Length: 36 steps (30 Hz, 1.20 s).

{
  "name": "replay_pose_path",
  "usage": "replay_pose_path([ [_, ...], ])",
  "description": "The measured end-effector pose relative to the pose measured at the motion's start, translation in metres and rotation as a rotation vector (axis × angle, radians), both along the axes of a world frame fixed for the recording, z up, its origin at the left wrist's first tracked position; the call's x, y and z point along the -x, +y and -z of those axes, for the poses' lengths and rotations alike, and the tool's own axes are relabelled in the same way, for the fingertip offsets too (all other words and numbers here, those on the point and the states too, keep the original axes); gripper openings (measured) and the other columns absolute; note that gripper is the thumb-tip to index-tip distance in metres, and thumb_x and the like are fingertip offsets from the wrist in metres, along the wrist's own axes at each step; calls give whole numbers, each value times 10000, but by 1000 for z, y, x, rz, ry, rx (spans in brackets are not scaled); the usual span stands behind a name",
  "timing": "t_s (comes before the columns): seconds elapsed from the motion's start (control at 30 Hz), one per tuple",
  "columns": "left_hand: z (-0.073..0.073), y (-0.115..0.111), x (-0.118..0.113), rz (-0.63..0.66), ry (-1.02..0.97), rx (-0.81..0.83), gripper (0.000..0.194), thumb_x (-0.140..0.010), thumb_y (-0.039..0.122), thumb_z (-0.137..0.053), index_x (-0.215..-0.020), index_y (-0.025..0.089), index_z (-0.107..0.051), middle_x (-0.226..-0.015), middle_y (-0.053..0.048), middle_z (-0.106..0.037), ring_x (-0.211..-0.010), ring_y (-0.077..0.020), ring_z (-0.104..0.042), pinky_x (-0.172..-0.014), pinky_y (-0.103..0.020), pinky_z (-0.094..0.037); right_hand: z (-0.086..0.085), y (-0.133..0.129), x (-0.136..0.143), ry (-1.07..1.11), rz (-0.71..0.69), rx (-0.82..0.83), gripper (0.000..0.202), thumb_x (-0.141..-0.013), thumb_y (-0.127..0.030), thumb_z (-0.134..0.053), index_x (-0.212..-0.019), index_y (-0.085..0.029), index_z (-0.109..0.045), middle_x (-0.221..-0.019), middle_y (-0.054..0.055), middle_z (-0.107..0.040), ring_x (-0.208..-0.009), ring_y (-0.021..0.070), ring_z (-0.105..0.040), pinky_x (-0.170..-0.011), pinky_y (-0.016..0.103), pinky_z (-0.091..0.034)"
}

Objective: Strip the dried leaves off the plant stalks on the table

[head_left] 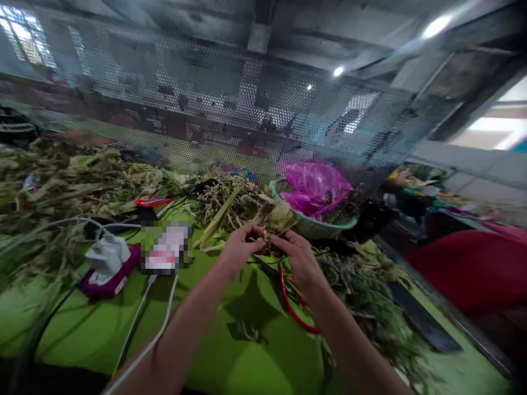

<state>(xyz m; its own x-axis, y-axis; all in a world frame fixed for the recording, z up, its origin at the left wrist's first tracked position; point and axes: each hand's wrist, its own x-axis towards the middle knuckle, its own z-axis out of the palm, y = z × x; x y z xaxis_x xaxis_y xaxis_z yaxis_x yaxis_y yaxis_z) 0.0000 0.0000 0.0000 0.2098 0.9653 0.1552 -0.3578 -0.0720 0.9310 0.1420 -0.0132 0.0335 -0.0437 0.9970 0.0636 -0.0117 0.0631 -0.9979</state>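
My left hand [241,247] and my right hand [300,258] meet over the green table [230,356]. The fingertips of both pinch a small piece of dried plant [267,240], partly hidden by the fingers and blurred. Just beyond them lies a heap of dry stems and leaves [222,206], with a longer pale stalk [216,222] across it. Below my right hand is a red-handled tool [290,307], partly covered by the hand and forearm. A few small plant scraps [249,331] lie on the table between my forearms.
To the left are a blurred-out phone [168,249] with white cables and a purple power strip [109,280] holding white plugs. A green basin [317,226] with a pink plastic bag [315,186] stands behind. Green plant cuttings [362,302] lie right; a perforated metal screen [197,104] rises behind.
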Motion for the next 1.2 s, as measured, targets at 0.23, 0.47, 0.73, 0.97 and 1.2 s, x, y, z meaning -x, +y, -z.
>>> replay_pose_path([
  [0.23,-4,-9,-6,44,-26,34,260,-648,265,-708,-822,169,-541,-766,29,-531,-661,-87,-526,-670,-244,-465,19,6,-12,143,-83,31,187,-695,-284,-702,-837,-175,-648,-626,-25,-570,-588,126,-491,-615,266,-389],
  [0.47,-8,-8,-3,50,79,73,341,-719,388,-662,-972,161,-630,-855,-20,-615,-709,-101,-530,-649,-230,-430,17,5,-16,95,-69,17,193,-665,-306,-723,-708,-150,-618,-595,-33,-542,-531,85,-421,-524,235,-313],
  [0.73,-3,-5,-5,-64,39,87,257,-644,313,-727,-758,139,-576,-656,27,-543,-595,-72,-467,-586,-203,-366,20,6,-17,1,-36,22,240,-656,-357,-719,-673,-152,-594,-593,-33,-531,-541,94,-428,-523,238,-329],
  [0.97,6,-4,-11,-341,365,-155,48,-708,174,-584,-726,167,-541,-672,21,-541,-639,-107,-482,-615,-229,-380,26,4,-14,-238,-44,-153,211,-705,-357,-675,-770,-159,-644,-691,-3,-609,-648,143,-505,-605,257,-392],
  [1.2,0,-2,-7,-136,94,55,198,-777,358,-567,-821,169,-604,-767,-21,-621,-720,-135,-550,-696,-258,-424,22,5,-15,-153,-4,-92,247,-701,-387,-662,-764,-150,-632,-641,-4,-580,-576,120,-459,-542,249,-379],
])
